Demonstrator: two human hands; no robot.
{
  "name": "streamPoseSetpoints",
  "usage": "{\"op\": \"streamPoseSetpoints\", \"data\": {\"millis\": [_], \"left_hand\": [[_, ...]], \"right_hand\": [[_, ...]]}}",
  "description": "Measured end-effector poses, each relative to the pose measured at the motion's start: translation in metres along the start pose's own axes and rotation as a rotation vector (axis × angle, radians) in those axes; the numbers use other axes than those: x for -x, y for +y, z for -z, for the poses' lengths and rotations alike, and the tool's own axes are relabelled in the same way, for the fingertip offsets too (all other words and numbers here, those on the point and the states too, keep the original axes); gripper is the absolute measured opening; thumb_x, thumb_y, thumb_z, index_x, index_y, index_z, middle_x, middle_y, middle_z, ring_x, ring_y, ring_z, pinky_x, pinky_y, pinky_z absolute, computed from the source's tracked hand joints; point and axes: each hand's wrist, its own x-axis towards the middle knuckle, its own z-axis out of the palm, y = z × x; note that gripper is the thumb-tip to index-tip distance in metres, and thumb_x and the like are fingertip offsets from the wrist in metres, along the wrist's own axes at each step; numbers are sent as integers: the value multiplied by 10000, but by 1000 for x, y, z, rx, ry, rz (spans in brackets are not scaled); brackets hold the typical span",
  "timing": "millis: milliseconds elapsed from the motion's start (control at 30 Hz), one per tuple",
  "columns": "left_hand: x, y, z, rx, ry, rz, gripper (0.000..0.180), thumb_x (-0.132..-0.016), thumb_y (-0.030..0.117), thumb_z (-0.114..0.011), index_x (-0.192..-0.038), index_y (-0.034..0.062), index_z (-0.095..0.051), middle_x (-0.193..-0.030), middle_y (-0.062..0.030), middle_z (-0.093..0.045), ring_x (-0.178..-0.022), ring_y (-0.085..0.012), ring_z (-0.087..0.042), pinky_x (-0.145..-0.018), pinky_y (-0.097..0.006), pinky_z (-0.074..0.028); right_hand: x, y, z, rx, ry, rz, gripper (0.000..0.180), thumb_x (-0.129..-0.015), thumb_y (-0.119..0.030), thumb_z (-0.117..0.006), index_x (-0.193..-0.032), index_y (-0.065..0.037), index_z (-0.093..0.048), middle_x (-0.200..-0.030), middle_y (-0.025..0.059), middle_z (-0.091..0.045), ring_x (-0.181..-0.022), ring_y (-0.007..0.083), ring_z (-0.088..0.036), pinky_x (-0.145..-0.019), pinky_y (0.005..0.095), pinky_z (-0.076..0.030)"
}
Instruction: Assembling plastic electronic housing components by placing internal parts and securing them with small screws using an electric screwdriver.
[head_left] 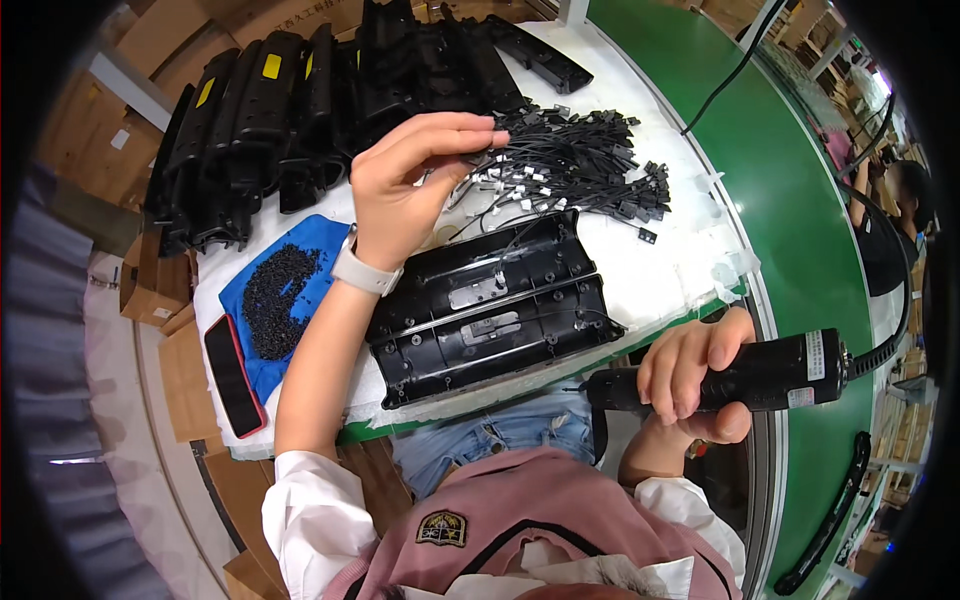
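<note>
Shells [530, 325], two and black, lie side by side, hollow face up, on the tabletop [665, 270]. Right of the shells, the right hand [700, 375] wraps around the driver [780, 375]; its bit [575, 389] is best kept off them. Beyond the shells, the left hand [410, 180] curls beside the cables [580, 160]; I cannot tell whether it pinches one. Lifting one slowly should avoid snags.

Worn at head height, a wide fisheye looks down — close above the left hand [405, 190], right hand [692, 372] and white worktable [675, 255].
</note>
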Motion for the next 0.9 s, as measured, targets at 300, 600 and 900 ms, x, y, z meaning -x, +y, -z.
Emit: {"op": "streamPoseSetpoints", "data": {"millis": [300,600,900], "left_hand": [[8,-7,10,-569,-197,-263,275,-691,-83,-645,-927,54,-680,-983,-88,-651,-887,-197,-644,-742,-271,-531],[13,21,5,-592,-315,-482,262,-736,-28,-604,-989,20,-653,-1017,-173,-631,-897,-273,-641,-762,-317,-535],[-2,-18,18,-404,171,-58,209,-730,-69,-631,-885,56,-692,-906,-97,-667,-811,-192,-655,-698,-252,-527]], "right_hand": [[-3,3,-3,36,-13,3,425,-763,-298,-696,-935,-82,-374,-519,-14,-512,-347,101,-489,-378,243,-432],[-2,4,-2,14,-54,14,422,-767,-294,-705,-937,-75,-387,-524,-11,-515,-351,103,-494,-379,249,-436],[3,6,-6,-190,-100,-23,438,-673,-135,-758,-965,-20,-454,-612,71,-533,-454,178,-514,-443,292,-396]]}}
